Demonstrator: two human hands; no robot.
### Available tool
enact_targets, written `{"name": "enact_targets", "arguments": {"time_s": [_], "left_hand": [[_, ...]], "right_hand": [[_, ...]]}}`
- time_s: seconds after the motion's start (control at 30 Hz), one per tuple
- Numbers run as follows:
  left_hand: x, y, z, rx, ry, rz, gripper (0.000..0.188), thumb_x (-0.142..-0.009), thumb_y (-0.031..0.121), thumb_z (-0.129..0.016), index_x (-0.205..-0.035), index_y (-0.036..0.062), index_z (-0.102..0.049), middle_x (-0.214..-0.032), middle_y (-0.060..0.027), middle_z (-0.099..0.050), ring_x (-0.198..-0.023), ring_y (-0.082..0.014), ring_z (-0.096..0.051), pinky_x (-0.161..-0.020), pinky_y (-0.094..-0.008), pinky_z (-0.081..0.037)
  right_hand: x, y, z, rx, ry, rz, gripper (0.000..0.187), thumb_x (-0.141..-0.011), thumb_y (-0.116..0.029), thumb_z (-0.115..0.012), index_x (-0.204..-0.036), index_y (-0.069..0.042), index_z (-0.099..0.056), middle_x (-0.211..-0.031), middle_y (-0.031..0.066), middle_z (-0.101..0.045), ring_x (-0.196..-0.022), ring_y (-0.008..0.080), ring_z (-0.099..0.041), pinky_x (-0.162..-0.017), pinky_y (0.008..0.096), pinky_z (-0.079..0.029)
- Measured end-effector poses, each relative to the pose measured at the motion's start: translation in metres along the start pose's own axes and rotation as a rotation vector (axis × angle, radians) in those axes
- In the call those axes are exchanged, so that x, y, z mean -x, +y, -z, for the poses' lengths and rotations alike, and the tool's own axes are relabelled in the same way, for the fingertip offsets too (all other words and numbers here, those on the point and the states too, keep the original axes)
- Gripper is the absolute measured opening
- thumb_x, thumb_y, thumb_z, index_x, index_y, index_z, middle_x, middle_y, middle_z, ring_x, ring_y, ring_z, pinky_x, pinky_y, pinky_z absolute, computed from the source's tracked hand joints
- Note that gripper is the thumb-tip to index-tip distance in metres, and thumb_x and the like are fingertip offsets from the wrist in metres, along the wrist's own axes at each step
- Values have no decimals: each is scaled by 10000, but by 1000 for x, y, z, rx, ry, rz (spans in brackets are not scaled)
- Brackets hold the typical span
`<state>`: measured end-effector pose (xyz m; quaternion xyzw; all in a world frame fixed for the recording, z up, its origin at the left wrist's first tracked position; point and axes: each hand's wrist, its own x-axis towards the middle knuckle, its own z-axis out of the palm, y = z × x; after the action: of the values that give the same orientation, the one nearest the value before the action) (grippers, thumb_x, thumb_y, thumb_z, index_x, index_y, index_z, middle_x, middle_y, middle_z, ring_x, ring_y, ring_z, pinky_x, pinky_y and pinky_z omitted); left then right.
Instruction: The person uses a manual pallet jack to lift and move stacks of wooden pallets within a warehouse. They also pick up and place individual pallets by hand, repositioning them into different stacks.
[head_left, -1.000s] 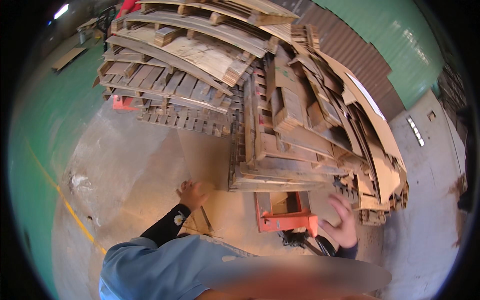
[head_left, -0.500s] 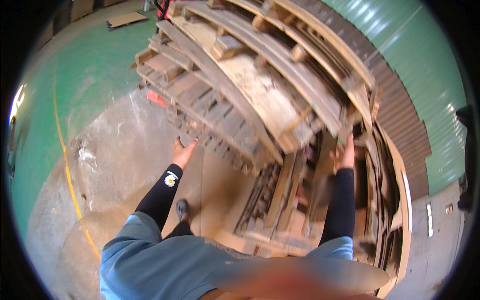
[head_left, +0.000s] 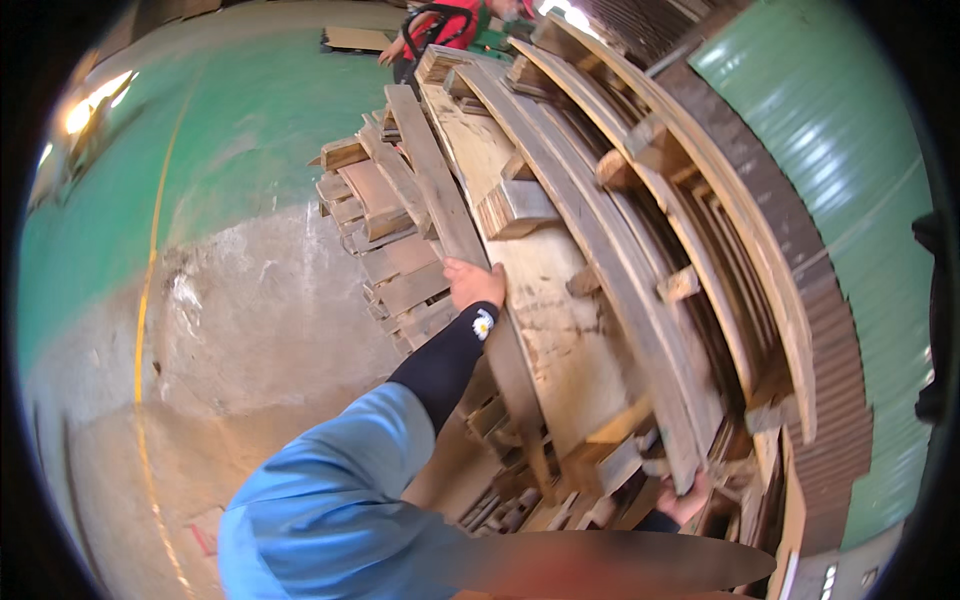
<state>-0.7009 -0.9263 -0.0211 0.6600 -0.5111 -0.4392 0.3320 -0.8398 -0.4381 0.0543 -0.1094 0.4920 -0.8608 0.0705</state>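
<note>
A large wooden pallet stands tilted in front of me, with long planks, wood blocks and a pale plywood panel. My left hand is closed over the plank along its left side. At its near lower right end, my right hand grips the tip of another long plank; the right forearm is mostly hidden. Directly right of it lean more wooden pallets. Below and to the left, a low stack of pallets is partly covered by the tilted one.
A person in a red top stands beyond the pallet's far end. A yellow line runs along the green and grey floor at left. On the right is a green corrugated wall. A flat board lies far off.
Both hands were apart from the pallet, fingers spread; now they hold it. The left hand moved right and forward onto its plank. My view has shifted, and the person in red shows more.
</note>
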Motion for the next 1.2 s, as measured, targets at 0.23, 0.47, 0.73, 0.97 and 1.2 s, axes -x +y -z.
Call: {"name": "enact_targets", "arguments": {"time_s": [0.23,0.47,0.73,0.97,1.2], "left_hand": [[0,-16,6,-67,49,-229,1086,-743,513,-732,-1388,-180,-200,-1177,-289,-540,-968,-360,-638,-805,-404,-534],[-5,-18,-3,-61,87,-297,1108,-733,545,-723,-1362,-214,-217,-1181,-349,-540,-1015,-383,-622,-849,-402,-520],[-6,-22,-10,-68,119,-299,1080,-726,483,-746,-1370,-205,-216,-1190,-325,-542,-1036,-387,-616,-873,-403,-512],[-3,-23,-12,-97,147,-298,1117,-692,516,-743,-1357,-222,-233,-1146,-307,-573,-1010,-365,-625,-860,-386,-516],[2,-17,-8,-88,123,-239,1103,-675,532,-756,-1331,-210,-272,-1136,-312,-584,-1024,-383,-615,-869,-402,-509]], "right_hand": [[-28,7,14,172,146,281,435,-894,-153,-540,-1285,20,-465,-1238,171,-577,-1089,284,-589,-921,395,-474],[-75,5,45,339,95,517,497,-904,-220,-552,-1314,41,-451,-1260,187,-554,-1123,279,-556,-962,385,-445],[-55,15,69,476,232,463,571,-913,-270,-564,-1351,72,-430,-1300,201,-524,-1175,266,-513,-1027,369,-393],[-17,7,13,87,197,283,413,-880,-90,-544,-1255,69,-477,-1257,202,-569,-1174,271,-545,-1067,389,-368],[-19,6,9,66,270,303,406,-881,-96,-514,-1256,61,-513,-1268,171,-568,-1205,253,-526,-1077,361,-345]]}}
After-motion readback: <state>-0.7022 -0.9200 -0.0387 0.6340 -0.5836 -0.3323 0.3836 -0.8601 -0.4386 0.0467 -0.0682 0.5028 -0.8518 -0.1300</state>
